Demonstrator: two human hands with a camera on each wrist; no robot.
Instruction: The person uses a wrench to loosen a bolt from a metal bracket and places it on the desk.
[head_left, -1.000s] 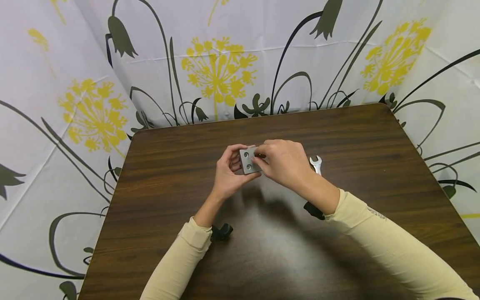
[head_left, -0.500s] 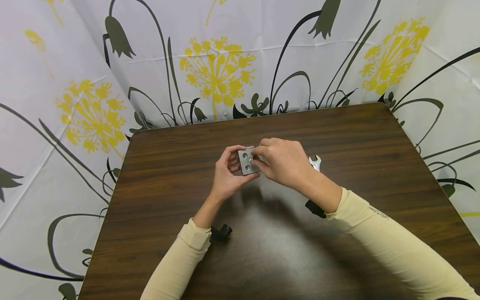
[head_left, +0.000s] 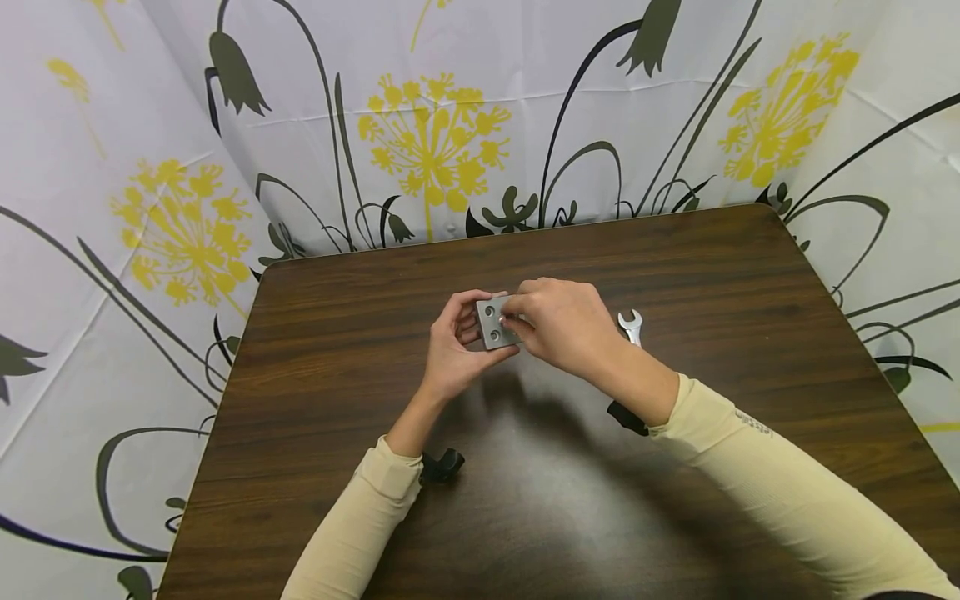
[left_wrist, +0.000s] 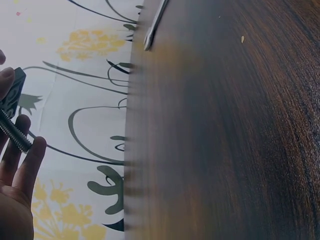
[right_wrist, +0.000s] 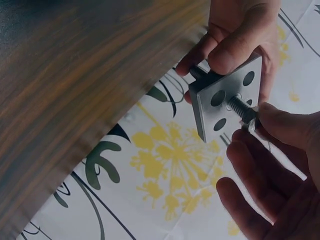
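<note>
My left hand grips a grey metal plate by its edges, held above the table. Several round holes show in the plate's face. A threaded bolt stands out from the plate's middle in the right wrist view. The thumb and fingers of my right hand pinch the bolt's outer end; what sits there is partly hidden by the fingertips. In the left wrist view, a long threaded bolt lies by the left fingers, beside the dark plate.
An open-ended wrench lies on the brown wooden table, right of my right hand and partly hidden by it. A flower-printed curtain hangs behind the table's far edge. Black wrist mounts sit under both sleeves.
The right fingers have shifted slightly at the bolt while pinching it. The plate and left hand stay almost in place.
</note>
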